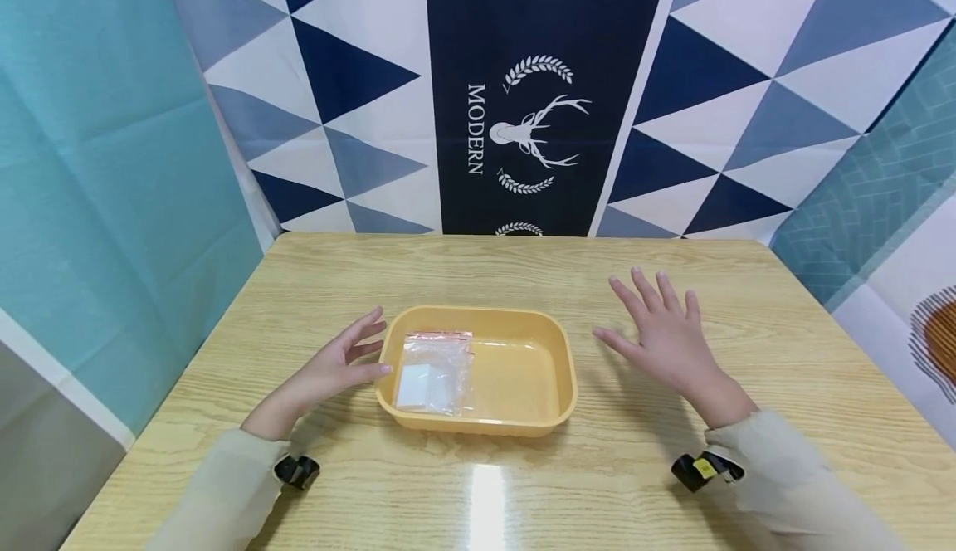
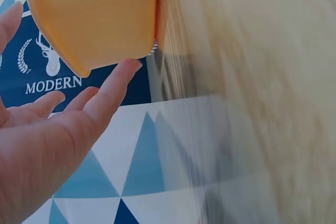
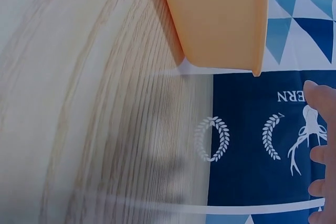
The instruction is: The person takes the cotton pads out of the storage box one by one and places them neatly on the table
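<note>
A yellow plastic tray (image 1: 523,428) stands on the wooden table, and its outer wall shows in both wrist views. Inside its left half lies a clear zip bag (image 1: 446,368) with a red strip along the top and a white rectangular piece in it. My left hand (image 1: 339,366) is at the tray's left side, fingers spread and loosely bent, the thumb by the rim; whether it touches cannot be told. Off to the right of the tray, my right hand (image 1: 665,339) is apart from it with fingers fanned out, holding nothing.
The pale wood-grain table (image 1: 523,273) reaches back to a patterned cloth (image 1: 358,78) with triangles and a dark deer panel. Teal cloth (image 1: 97,161) hangs on the left side. Black straps (image 1: 296,472) sit at both sleeve cuffs.
</note>
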Action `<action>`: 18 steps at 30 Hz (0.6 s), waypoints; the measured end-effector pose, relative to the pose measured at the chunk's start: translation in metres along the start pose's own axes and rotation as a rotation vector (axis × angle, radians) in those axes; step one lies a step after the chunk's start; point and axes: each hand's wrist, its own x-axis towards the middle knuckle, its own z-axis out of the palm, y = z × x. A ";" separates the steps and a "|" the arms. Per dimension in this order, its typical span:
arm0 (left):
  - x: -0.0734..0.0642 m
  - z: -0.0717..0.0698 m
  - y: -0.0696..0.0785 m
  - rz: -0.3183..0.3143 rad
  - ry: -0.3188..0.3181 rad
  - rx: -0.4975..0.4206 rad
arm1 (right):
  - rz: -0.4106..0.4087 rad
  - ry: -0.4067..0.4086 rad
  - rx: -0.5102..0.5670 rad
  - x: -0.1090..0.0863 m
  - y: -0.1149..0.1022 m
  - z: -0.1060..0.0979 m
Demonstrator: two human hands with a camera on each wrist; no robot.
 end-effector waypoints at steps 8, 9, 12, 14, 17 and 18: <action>0.001 -0.002 -0.003 -0.015 -0.060 -0.110 | 0.004 -0.012 0.021 0.008 -0.010 0.001; 0.001 -0.002 -0.003 -0.017 -0.065 -0.114 | 0.003 -0.009 0.023 0.009 -0.011 0.001; 0.002 -0.001 -0.004 -0.024 -0.076 -0.127 | -0.001 -0.007 0.026 0.011 -0.013 0.002; 0.002 0.000 -0.004 -0.027 -0.086 -0.145 | -0.002 -0.008 0.027 0.012 -0.013 0.003; 0.001 -0.001 -0.004 -0.025 -0.102 -0.173 | -0.008 -0.009 0.024 0.015 -0.015 0.004; 0.001 -0.001 -0.004 -0.025 -0.106 -0.178 | -0.010 -0.010 0.026 0.016 -0.016 0.004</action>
